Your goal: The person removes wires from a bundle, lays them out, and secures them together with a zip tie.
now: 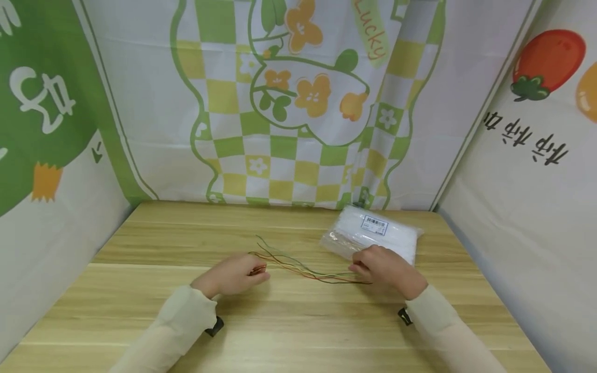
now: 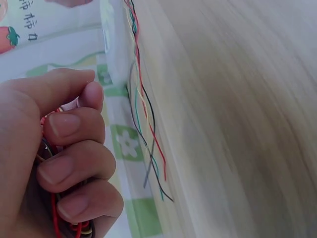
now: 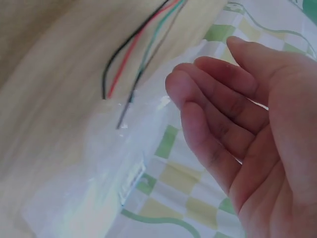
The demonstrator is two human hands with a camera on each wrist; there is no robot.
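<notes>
My left hand (image 1: 235, 275) grips a bundle of thin coloured wires (image 2: 55, 214), its fingers curled round them against the palm. Between the two hands, more loose wires (image 1: 319, 277) in red, black, green and yellow stretch across the wooden table, with free ends near each hand. My right hand (image 1: 384, 267) hovers by the right-hand ends, just in front of a clear plastic packet (image 1: 396, 239) of white contents with a barcode label. In the right wrist view its fingers (image 3: 210, 139) are loosely bent and hold nothing, with the wire ends apart from them.
The wooden table (image 1: 298, 331) runs back to a printed fabric curtain (image 1: 280, 150) with green and yellow checks. More printed fabric hangs along the left and right sides. A dark band sits at each wrist.
</notes>
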